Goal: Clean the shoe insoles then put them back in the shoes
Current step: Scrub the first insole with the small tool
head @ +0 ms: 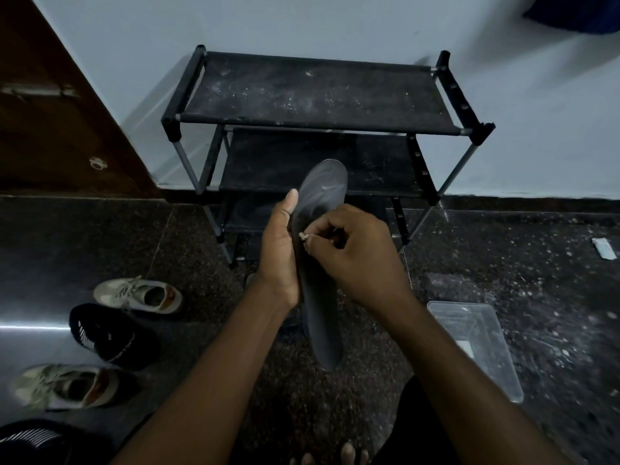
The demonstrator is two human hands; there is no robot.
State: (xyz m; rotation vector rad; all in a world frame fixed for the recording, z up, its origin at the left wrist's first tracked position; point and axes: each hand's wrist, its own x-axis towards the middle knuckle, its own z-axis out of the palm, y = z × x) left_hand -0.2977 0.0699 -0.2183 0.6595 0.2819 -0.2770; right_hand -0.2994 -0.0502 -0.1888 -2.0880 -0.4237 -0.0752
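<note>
Dark insole [322, 196] up in front of the shoe rack [312, 92]. The left hand [278, 253] grips its left edge, thumb straight along it. The right hand [355, 253], fingers curled tight, pinches a pale scrap [303, 235] against the insole's middle. Shoes [141, 295] sit on the floor, left.

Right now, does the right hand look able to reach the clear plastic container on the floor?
Probably yes. The clear plastic container sits on the floor on that side, nothing between it and the right hand. That hand, though, is busy pinching a small pale scrap at the insole.
</note>
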